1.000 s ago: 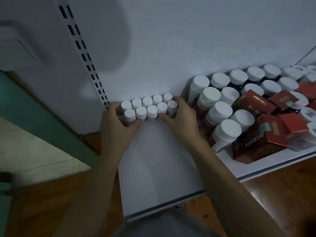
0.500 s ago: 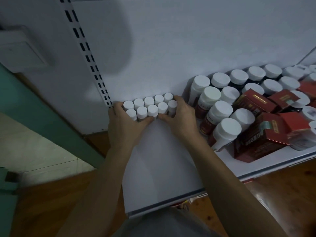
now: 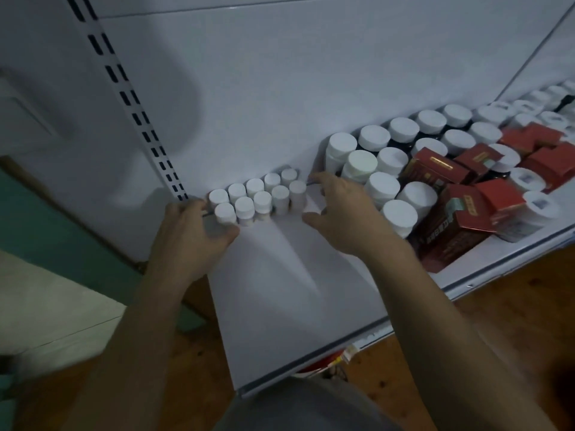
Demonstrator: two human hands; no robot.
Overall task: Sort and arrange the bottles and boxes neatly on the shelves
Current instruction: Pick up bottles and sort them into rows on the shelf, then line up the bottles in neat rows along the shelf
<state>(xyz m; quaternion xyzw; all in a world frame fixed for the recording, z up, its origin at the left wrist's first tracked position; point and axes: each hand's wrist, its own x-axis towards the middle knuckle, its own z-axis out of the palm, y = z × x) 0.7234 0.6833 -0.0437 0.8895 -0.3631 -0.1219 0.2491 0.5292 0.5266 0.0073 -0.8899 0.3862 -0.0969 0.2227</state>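
Note:
Several small white-capped bottles [image 3: 261, 199] stand in two tight rows at the back left corner of the white shelf [image 3: 280, 293]. My left hand [image 3: 189, 234] curls around the left end of the group, thumb against the front bottles. My right hand [image 3: 339, 213] hovers just right of the group with fingers spread, a small gap from the last bottle. Larger white-capped bottles [image 3: 373, 169] and red boxes [image 3: 448, 219] crowd the shelf's right part.
The white back panel [image 3: 280, 88] and a slotted upright [image 3: 140, 119] rise behind the shelf. A green wall edge [image 3: 46, 231] and wooden floor [image 3: 513, 306] lie below. Bare shelf surface stretches in front of the small bottles.
My right hand has let go of the right end of the small bottles and pulled slightly right, fingers spreading. My left hand stays at the left end. The view has shifted a little.

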